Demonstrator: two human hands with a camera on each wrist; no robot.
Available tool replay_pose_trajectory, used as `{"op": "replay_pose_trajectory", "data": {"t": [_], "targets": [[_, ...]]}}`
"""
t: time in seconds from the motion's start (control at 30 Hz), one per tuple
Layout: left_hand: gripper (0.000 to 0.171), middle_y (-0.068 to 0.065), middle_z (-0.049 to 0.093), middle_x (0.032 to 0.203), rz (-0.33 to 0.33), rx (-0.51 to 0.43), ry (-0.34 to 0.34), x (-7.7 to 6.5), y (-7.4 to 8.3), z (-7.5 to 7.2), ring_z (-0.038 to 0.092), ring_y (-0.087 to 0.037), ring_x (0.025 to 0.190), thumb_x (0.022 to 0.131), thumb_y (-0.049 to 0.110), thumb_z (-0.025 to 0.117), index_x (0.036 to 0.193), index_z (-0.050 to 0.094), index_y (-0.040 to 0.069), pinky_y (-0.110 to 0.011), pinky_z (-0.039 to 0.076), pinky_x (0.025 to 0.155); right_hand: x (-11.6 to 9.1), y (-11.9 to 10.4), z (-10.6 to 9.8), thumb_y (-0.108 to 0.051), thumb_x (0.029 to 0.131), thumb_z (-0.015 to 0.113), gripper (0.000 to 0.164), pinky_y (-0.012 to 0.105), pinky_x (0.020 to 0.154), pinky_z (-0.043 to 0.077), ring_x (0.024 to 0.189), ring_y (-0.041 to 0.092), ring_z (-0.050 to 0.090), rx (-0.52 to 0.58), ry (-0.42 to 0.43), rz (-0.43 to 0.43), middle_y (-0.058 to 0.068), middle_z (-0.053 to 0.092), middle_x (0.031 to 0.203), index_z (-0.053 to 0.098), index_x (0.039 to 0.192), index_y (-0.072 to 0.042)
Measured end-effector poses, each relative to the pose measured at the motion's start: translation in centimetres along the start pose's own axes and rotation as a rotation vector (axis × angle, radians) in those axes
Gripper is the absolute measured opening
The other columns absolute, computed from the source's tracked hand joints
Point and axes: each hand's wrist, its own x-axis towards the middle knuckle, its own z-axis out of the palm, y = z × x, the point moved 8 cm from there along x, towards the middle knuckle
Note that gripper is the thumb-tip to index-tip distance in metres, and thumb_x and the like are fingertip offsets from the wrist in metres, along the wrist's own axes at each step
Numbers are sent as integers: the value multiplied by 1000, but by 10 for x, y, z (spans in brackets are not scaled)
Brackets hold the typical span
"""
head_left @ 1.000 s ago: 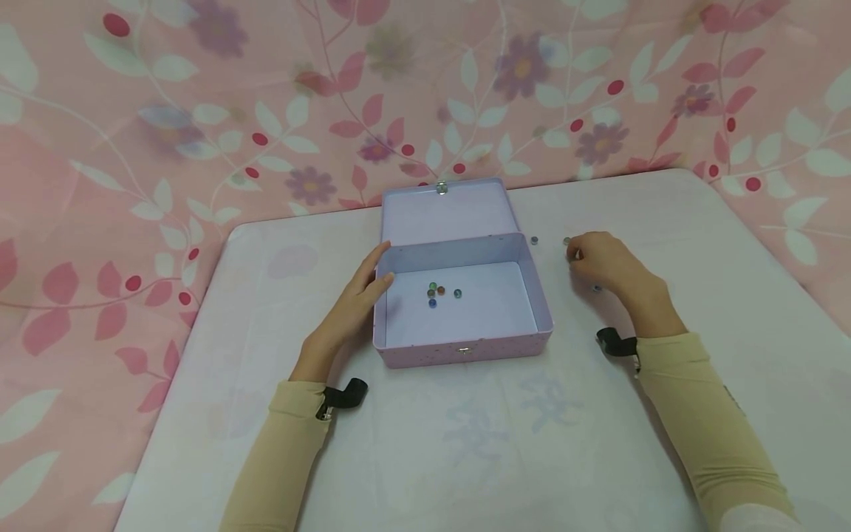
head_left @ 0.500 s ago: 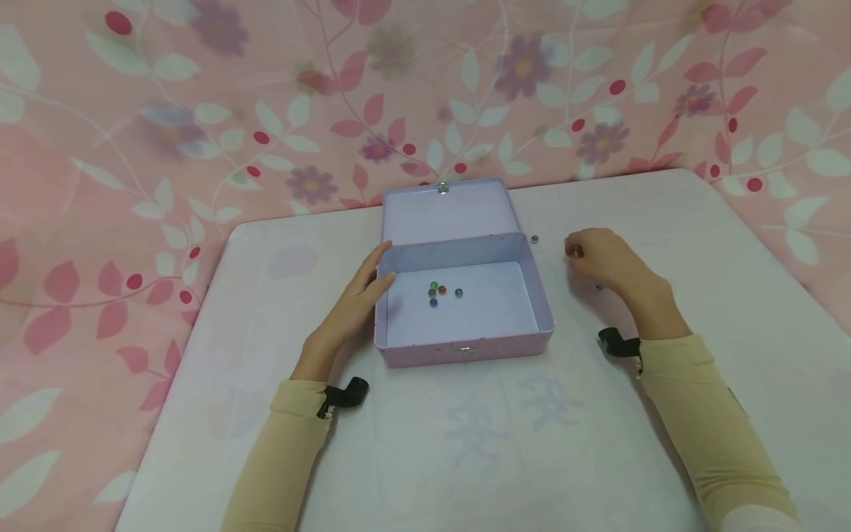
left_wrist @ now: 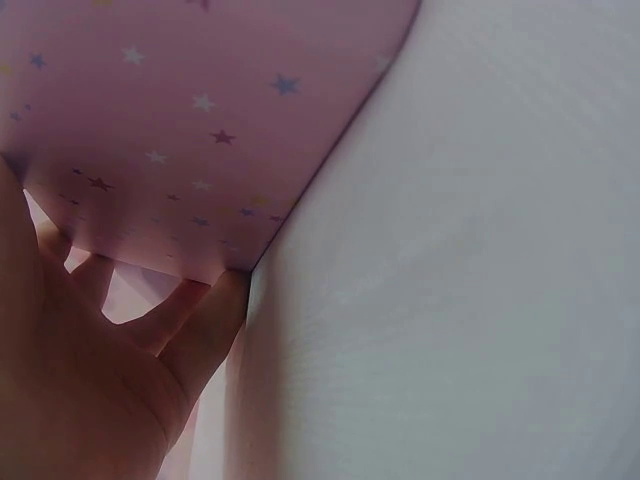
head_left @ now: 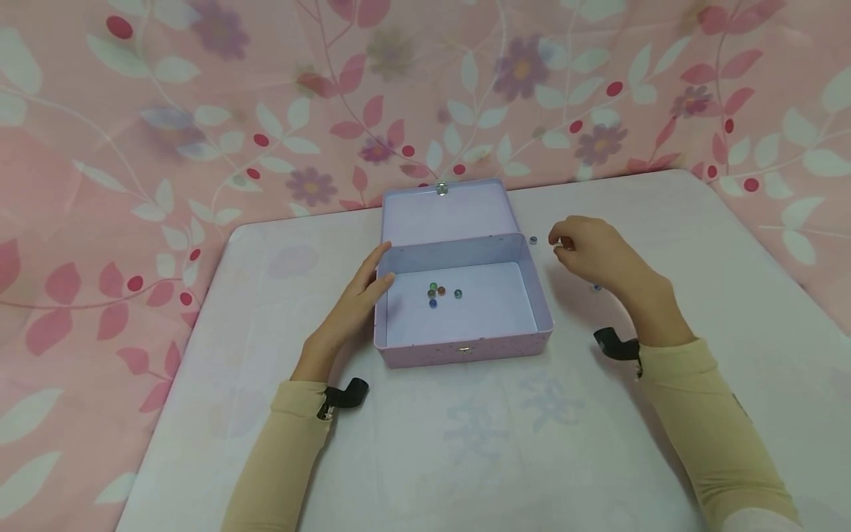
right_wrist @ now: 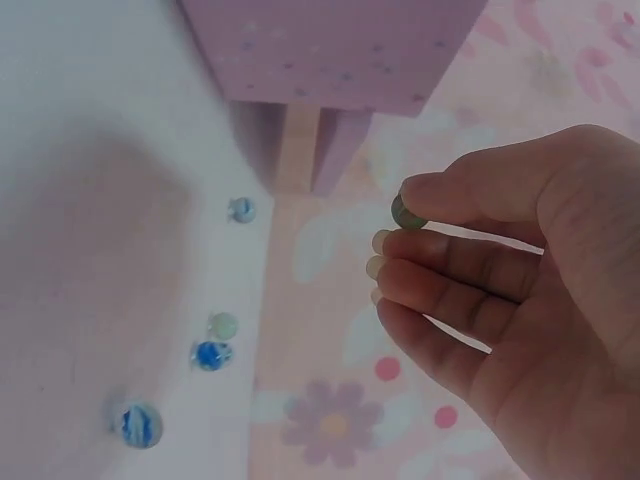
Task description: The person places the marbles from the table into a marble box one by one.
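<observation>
I see the left forearm (head_left: 286,451) slanting in from seven o'clock, left hand (head_left: 347,303) aimed at one, fingers (left_wrist: 212,325) extended. Right forearm (head_left: 708,421) enters from five; right hand (head_left: 605,255) hovers, aimed at ten, thumb (right_wrist: 480,190) pinching against bent fingers.

I'm watching the right hand (right_wrist: 500,270) pinching a dark green marble (right_wrist: 409,213) at its fingertips; four more marbles (right_wrist: 138,424) are lying on the white tabletop (right_wrist: 60,330), two close together, and a speckled purple box (right_wrist: 330,55) is sitting nearby.
</observation>
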Motion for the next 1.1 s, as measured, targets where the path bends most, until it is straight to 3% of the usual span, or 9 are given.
{"op": "replay_pose_trajectory", "data": {"t": [0.5, 0.63, 0.9, 1.1], "targets": [[62, 0, 9, 169, -10, -4, -1, -2, 0, 0, 10, -26, 156, 105, 31, 44, 160, 16, 26, -51, 14, 127, -5, -50, 3, -2, 89, 62, 15, 41, 78, 52, 85, 24, 58, 14, -7, -111, 8, 64, 91, 70, 100, -4], [62, 3, 8, 169, -8, -19, 2, 1, -7, 1, 9, -26, 156, 105, 33, 44, 160, 16, 30, -51, 12, 127, -6, -59, 7, 0, 88, 64, 13, 38, 76, 52, 83, 22, 57, -9, 1, -133, 6, 62, 89, 71, 98, -5], [58, 18, 10, 165, 13, 4, 42, 10, -31, 1, 10, -18, 156, 103, 51, 44, 154, 18, 49, -48, 12, 127, -6, -67, 16, -1, 89, 65, 13, 39, 77, 55, 87, 24, 61, -16, -19, -172, 8, 66, 94, 70, 100, -5], [57, 19, 10, 165, 14, -5, 42, 11, -35, 1, 11, -21, 155, 102, 51, 45, 153, 19, 51, -49, 13, 127, -9, -69, 19, -2, 90, 65, 13, 41, 79, 55, 94, 28, 62, -40, -24, -179, 10, 68, 99, 71, 102, -5]]}}
